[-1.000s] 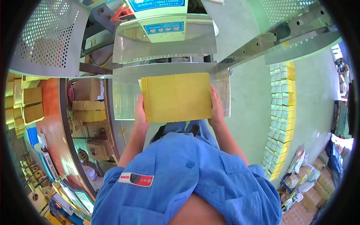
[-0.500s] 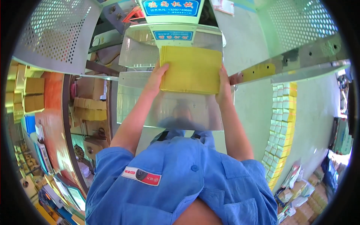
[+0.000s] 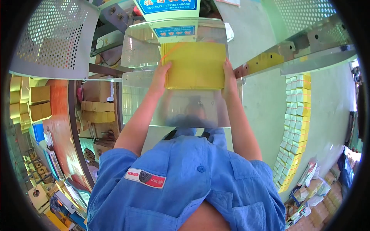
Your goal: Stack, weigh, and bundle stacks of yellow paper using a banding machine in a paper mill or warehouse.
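Observation:
Between my two hands is a stack of yellow paper with its edges squared. My left hand is closed against its left side, with the thumb over the top face. On the opposite side my right hand presses the edge, its fingers partly hidden. A thin orange strip crosses the stack's far left corner. Beneath lies a shiny metal tabletop in two plates; whether the stack rests on it I cannot tell.
Beyond the tabletop stands a pale machine column with a blue label. Perforated metal panels flank it. A metal beam juts out at right. Bundled yellow-and-white stacks line the floor on the right; a reddish board is at left.
The orange strip has appeared over the stack's far left corner. My hands keep their hold on both sides. The whole view has shifted slightly.

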Available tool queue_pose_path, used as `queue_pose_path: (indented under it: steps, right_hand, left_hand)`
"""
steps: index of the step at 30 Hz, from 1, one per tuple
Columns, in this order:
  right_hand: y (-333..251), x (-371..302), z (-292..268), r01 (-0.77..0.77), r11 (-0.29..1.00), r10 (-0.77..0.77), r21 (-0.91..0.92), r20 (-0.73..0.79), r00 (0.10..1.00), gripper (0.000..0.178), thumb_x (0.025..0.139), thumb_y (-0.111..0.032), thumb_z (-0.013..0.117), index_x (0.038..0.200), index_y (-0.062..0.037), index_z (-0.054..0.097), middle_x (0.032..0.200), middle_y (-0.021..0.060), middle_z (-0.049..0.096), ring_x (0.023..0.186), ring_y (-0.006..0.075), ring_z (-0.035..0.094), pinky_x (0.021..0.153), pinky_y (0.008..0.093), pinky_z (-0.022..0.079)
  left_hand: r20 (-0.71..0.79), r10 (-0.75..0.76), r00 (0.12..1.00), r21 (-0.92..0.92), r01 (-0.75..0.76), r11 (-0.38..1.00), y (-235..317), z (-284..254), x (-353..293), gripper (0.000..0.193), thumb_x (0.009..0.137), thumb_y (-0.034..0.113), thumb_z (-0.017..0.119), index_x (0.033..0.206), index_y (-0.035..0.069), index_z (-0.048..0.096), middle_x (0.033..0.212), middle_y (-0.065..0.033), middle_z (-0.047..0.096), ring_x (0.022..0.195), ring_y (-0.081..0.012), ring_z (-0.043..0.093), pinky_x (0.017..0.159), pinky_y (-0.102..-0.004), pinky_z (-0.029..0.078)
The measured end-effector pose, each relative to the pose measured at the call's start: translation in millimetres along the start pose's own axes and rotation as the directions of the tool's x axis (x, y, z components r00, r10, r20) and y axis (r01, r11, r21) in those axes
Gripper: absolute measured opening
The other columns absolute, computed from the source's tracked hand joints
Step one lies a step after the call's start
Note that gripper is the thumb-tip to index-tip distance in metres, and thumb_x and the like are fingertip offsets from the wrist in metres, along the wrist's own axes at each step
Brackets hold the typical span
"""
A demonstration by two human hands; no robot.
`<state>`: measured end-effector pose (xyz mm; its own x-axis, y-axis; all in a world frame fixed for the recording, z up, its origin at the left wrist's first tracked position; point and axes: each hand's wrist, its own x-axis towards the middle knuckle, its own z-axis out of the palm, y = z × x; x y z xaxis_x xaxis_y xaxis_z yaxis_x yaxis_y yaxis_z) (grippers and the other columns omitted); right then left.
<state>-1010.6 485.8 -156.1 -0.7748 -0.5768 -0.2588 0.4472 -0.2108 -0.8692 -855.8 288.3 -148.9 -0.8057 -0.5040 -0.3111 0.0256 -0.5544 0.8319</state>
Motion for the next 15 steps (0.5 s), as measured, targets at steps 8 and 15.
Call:
queue_pose_path:
  steps: [8, 15]
  right_hand:
    - [5.9, 7.8, -2.0, -0.079, 0.983, 0.087, 0.164, -0.043, 0.995, 0.043, 0.098, -0.035, 0.049, 0.125, -0.0018, 0.053, 0.116, 0.0085, 0.060, 0.106, 0.0173, 0.058, 0.090, 0.0317, 0.048]
    - [29.5, 24.9, -15.5, -0.032, 0.989, 0.054, 0.143, -0.154, 0.987, 0.045, 0.096, -0.034, 0.053, 0.127, -0.0017, 0.052, 0.115, 0.0098, 0.060, 0.103, 0.0186, 0.061, 0.087, 0.0317, 0.051]
  left_hand:
    - [-0.116, 0.037, 0.993, 0.050, -0.031, 0.998, -7.4, 9.1, 5.1, 0.044, 0.094, 0.023, 0.056, 0.132, 0.004, 0.045, 0.121, -0.0075, 0.058, 0.110, -0.0163, 0.056, 0.094, -0.0318, 0.045]
    - [-0.077, -0.008, 0.997, 0.055, 0.012, 0.998, -10.9, 9.9, 9.4, 0.043, 0.094, 0.023, 0.056, 0.131, 0.004, 0.047, 0.121, -0.0081, 0.059, 0.107, -0.0165, 0.058, 0.092, -0.0317, 0.047]
